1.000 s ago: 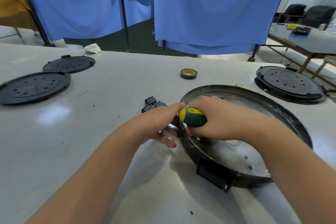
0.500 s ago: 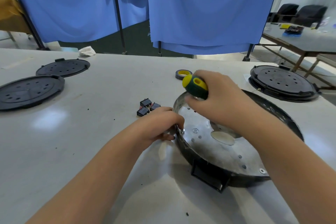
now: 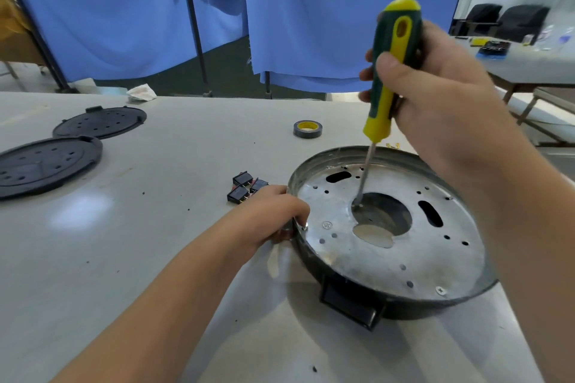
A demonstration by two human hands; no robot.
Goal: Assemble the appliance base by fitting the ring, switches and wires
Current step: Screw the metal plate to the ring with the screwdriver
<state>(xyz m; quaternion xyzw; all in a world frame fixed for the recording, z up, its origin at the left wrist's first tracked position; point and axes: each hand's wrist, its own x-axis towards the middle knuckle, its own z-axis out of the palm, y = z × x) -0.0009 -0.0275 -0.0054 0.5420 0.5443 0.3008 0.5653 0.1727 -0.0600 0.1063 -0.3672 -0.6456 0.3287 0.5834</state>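
The right hand (image 3: 435, 84) has lifted the screwdriver (image 3: 390, 71) from low at the rim to an upright stance above the appliance base (image 3: 389, 242), fingers wrapped round the green-and-yellow handle while the steel shaft runs down and its tip meets the edge of the large central opening. The left hand (image 3: 270, 214) has stayed at the near-left rim, fingers curled over the edge and gripping it beside a small screw (image 3: 304, 226).

The base sits on the pale table (image 3: 140, 258), right of centre and close to the person. It is a shallow round pan with a dark outer wall and a dull silver metal plate inside, pierced by small round holes, two dark oblong slots and the wide middle cut-out. Two cross-head screws show on the plate, and a black rectangular housing juts from the near wall.

Three black rocker switches (image 3: 247, 186) lie clustered just beside the left hand. A roll of tape (image 3: 307, 129) rests farther back. Two black perforated discs (image 3: 46, 165) lie at far left before blue curtains (image 3: 311, 9).
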